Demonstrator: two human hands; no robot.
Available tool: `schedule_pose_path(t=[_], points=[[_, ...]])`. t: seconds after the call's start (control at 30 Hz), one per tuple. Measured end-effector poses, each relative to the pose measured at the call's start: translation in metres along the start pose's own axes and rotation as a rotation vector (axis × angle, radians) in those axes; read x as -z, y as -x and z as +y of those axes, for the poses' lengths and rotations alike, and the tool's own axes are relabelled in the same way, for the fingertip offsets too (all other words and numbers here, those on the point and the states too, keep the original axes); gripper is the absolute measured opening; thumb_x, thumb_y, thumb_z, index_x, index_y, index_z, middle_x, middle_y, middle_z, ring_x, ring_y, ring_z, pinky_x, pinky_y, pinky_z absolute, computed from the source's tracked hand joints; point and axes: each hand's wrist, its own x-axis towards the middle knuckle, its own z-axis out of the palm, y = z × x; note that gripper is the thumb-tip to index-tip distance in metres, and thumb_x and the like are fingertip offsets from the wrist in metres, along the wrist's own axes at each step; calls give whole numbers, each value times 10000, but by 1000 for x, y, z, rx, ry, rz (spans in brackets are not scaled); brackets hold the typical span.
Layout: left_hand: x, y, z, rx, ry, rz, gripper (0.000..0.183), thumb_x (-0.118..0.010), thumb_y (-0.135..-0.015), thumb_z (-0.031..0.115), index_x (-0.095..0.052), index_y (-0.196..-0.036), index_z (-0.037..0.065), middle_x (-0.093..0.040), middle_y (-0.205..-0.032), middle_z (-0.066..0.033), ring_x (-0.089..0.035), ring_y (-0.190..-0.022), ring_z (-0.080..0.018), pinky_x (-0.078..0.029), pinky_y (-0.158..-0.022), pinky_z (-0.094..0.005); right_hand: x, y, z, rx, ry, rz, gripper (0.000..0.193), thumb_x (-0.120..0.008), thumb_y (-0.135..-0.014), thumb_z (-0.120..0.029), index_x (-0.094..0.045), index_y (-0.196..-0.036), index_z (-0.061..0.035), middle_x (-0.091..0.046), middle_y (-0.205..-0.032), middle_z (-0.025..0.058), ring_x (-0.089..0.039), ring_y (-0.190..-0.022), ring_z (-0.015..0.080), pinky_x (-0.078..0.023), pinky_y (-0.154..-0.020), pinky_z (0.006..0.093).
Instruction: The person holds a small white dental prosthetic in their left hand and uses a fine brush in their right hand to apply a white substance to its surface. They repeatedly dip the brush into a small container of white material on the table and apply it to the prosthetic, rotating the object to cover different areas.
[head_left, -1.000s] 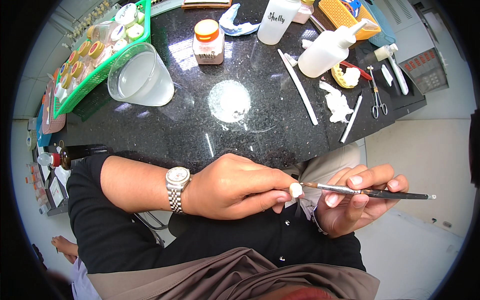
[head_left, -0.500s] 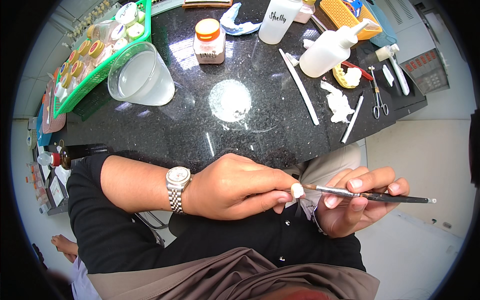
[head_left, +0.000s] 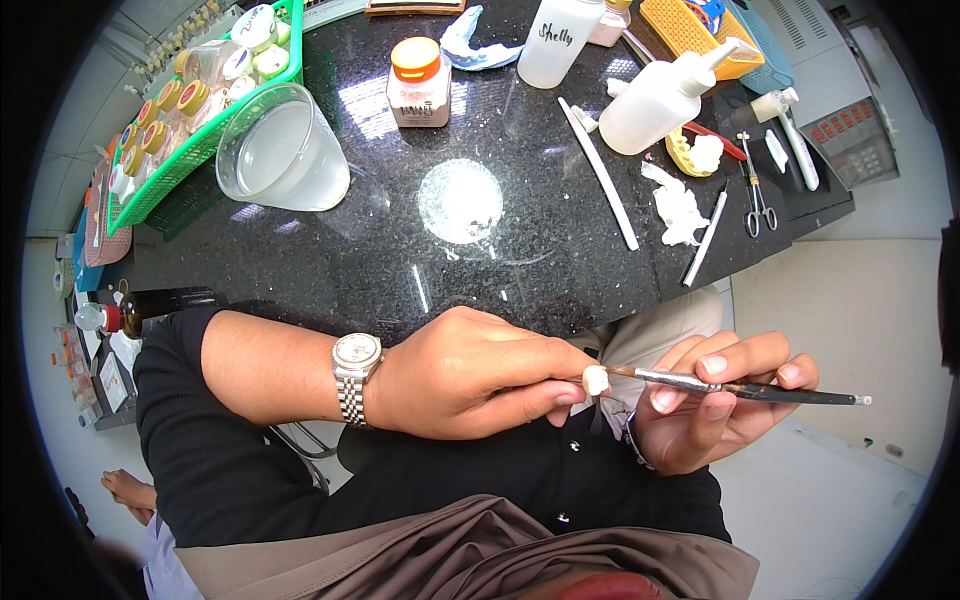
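Above my lap, my left hand pinches a small white tooth crown at its fingertips. Whether a thin holder sits under the crown is hidden by the thumb and forefinger. My right hand grips a slim brush like a pen, its dark handle pointing right and its silver ferrule toward the crown. The brown bristles reach the crown's upper right side; actual touch is hard to tell. A silver watch circles my left wrist.
On the black speckled table stand a cup of cloudy liquid, an orange-capped jar and a spouted white bottle. A green basket of jars is left. Right lie a dental model, tissue and scissor-handled clamp.
The crown has shifted very slightly to the right. The brush has slid a touch leftward in my right hand's grip. Both hands otherwise keep their places.
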Motion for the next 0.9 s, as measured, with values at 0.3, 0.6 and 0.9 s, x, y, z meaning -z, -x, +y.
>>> schedule_pose_path(t=[0.3, 0.6, 0.9], points=[[0, 0, -1, 6, 3, 3, 152, -505, -856, 87, -605, -917, -9, -637, -666, -47, -632, -593, -158, -484, -550, -259, 1, -1, -2, 10, 6, -12, 508, -565, -787, 25, -187, -1110, -75, -525, -855, 169, -607, -538, 256, -558, -494, 307], [0, 1, 0, 3, -18, -5, 153, -500, -861, 95, -604, -915, -4, -635, -664, -40, -633, -599, -161, -483, -553, -260, 1, 1, -2, 10, -10, -5, 508, -567, -778, 42, -203, -1113, -73, -526, -862, 167, -607, -542, 256, -561, -504, 317], [0, 0, 0, 6, -17, -9, 154, -493, -865, 94, -600, -921, -2, -633, -664, -37, -631, -601, -160, -482, -554, -264, 1, 1, -2, 20, 0, 19, 520, -569, -771, 49, -200, -1123, -58, -527, -841, 166, -602, -532, 243, -561, -494, 334]])
